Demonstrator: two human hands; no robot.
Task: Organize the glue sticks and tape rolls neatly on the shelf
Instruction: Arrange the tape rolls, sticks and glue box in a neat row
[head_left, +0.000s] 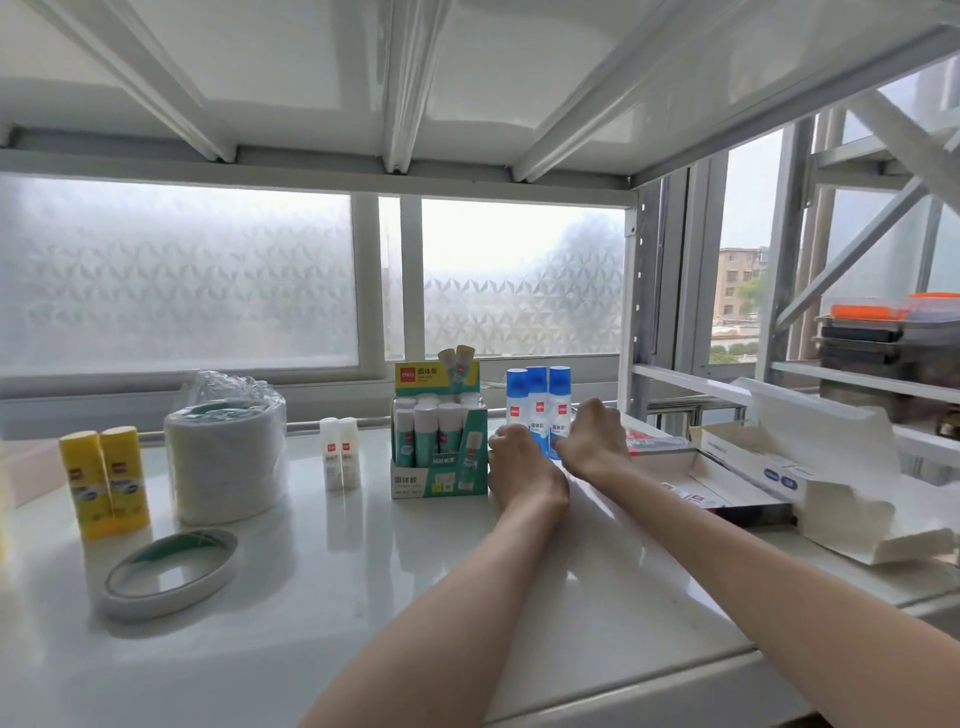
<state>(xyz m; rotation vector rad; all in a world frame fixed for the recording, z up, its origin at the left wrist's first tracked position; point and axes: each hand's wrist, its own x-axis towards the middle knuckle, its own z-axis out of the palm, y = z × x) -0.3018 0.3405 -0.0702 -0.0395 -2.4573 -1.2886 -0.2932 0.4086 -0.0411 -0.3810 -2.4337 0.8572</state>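
Three blue-capped liquid glue bottles (537, 400) stand in a row at the back of the white shelf (363, 597). My left hand (519, 457) and my right hand (592, 436) wrap around their lower parts from the left and right. A green display box of glue sticks (439, 447) stands just left of my left hand. Two small white glue sticks (340, 452) stand further left. A wrapped stack of tape rolls (228, 457) sits left of those, and two yellow glue sticks (106, 480) stand at the far left. One flat tape roll (171, 571) lies in front.
An open white cardboard box (810, 483) and a flat dark tray (727, 493) lie at the shelf's right end. A red-and-grey packet (654, 441) lies behind my right hand. Frosted window panes back the shelf. Stacked trays (883, 332) sit on the neighbouring rack at right.
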